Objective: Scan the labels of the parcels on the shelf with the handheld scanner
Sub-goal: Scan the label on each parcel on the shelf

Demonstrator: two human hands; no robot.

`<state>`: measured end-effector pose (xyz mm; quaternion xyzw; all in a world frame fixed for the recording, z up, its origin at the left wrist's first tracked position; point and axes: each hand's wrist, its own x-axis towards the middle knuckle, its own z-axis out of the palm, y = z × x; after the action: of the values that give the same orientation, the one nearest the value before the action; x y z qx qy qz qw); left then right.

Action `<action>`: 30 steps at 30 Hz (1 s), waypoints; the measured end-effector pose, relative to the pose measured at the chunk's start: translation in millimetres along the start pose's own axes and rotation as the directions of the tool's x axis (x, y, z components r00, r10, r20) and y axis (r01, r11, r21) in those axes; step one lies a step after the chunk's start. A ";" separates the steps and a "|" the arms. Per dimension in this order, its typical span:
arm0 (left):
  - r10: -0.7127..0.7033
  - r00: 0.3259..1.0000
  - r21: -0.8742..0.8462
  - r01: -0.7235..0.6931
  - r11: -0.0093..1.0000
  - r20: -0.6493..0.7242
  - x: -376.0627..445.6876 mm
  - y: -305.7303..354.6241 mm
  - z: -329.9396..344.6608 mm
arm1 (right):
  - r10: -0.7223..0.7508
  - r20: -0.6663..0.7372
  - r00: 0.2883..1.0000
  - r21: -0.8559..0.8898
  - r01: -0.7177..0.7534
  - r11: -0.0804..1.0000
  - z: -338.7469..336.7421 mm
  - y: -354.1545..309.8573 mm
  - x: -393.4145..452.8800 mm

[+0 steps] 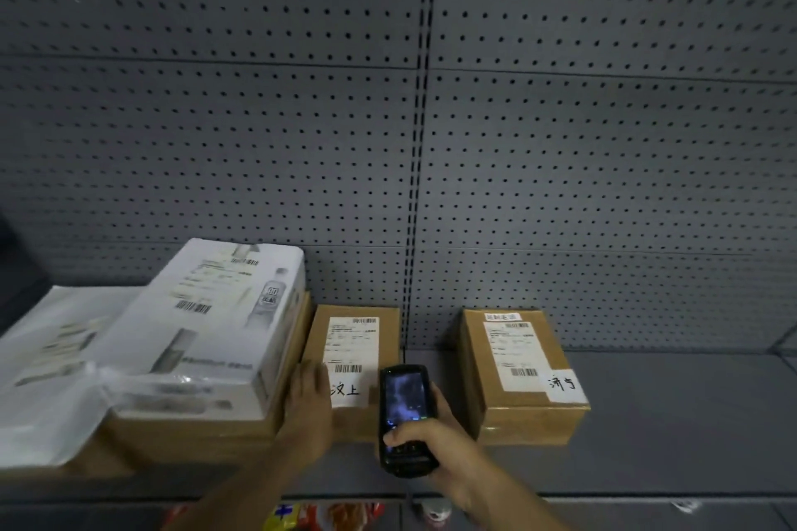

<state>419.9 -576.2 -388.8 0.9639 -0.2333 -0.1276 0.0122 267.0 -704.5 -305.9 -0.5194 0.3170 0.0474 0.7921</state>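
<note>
My right hand (pixel 435 440) grips a black handheld scanner (pixel 403 414), screen lit, its top end near the front right corner of a small brown parcel (pixel 388 330). That parcel carries a white label (pixel 353 349) with a barcode and handwritten characters. My left hand (pixel 308 405) lies flat on the parcel's left front corner, fingers together. Another brown parcel (pixel 556 414) with its own label (pixel 515 351) stands to the right, apart from the hands. A large white printed box (pixel 207 328) lies tilted on cartons at the left.
A white plastic mailer bag (pixel 47 362) lies at the far left. The grey shelf (pixel 690 414) extends to the right, backed by a grey pegboard wall (pixel 560 142). Colourful snack packets (pixel 302 515) show on the level below the shelf's front edge.
</note>
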 end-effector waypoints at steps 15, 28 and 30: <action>0.177 0.975 -0.304 -0.210 0.929 -0.132 -39.7 -21.7 30.5 | 0.030 -0.056 0.998 0.052 -0.027 0.998 34.9 37.5 -22.5; 0.189 0.949 -0.647 0.020 0.763 0.252 -5.7 -29.5 27.0 | 0.099 -0.051 0.994 0.025 -0.097 0.995 53.6 54.7 -53.2; 0.171 0.948 -0.680 0.060 0.731 0.268 -5.2 -30.2 27.8 | 0.071 -0.048 0.996 -0.013 -0.072 0.997 52.9 56.1 -57.5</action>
<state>421.9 -545.9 -417.0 0.8520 -0.1981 -0.3542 0.3308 222.7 -619.1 -304.9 -0.5146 0.3536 0.0658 0.7784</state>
